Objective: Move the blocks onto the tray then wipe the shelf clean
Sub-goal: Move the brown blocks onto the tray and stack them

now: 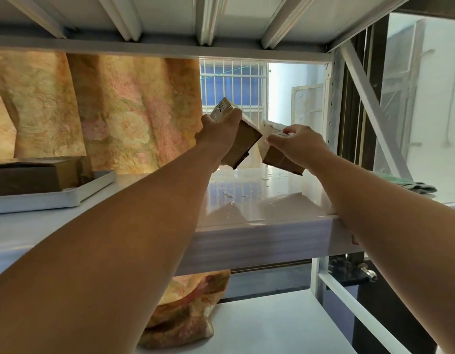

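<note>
Apparently light and rigid, each brown-and-white cardboard block (243, 143) is gripped near its top, left hand (220, 129) and right hand (298, 143) alike.

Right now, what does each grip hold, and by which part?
The left grip holds the left block by its upper end, fingers curled round it. The right grip pinches the right block at its top end.

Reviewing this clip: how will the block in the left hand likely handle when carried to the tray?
The block looks stiff: its flat faces and sharp edges hold shape in the left hand. Probably light, since one hand lifts it tilted. Water drops on the shelf suggest its underside may be slippery.
</note>
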A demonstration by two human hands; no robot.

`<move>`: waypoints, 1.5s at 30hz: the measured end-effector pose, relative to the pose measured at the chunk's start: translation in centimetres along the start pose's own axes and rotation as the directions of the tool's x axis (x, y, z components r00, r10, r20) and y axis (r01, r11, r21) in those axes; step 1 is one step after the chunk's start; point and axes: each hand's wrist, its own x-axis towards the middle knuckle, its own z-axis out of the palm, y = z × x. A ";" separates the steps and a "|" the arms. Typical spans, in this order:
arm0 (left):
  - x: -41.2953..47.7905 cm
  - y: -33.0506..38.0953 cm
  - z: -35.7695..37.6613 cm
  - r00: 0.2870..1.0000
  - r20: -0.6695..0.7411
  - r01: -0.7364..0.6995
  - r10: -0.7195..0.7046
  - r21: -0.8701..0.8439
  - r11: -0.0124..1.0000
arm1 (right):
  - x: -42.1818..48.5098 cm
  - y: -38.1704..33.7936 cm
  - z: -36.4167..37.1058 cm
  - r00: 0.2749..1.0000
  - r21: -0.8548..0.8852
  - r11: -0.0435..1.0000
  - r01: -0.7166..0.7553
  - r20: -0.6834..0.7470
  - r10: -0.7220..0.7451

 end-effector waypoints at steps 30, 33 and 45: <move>0.5 1.6 -8.9 0.938 -0.137 -0.067 0.317 0.827 0.557 | -0.8 -8.8 3.1 0.953 0.008 0.963 0.270 -0.146 -0.266; 0.4 2.6 -12.6 0.916 -0.168 -0.030 0.365 0.877 0.479 | -0.9 -11.8 4.7 0.954 -0.011 0.960 0.280 -0.111 -0.279; -1.2 4.1 -33.5 0.978 -0.051 0.006 0.200 0.975 0.221 | -3.5 -25.1 14.1 0.970 -0.032 0.970 0.243 0.014 -0.243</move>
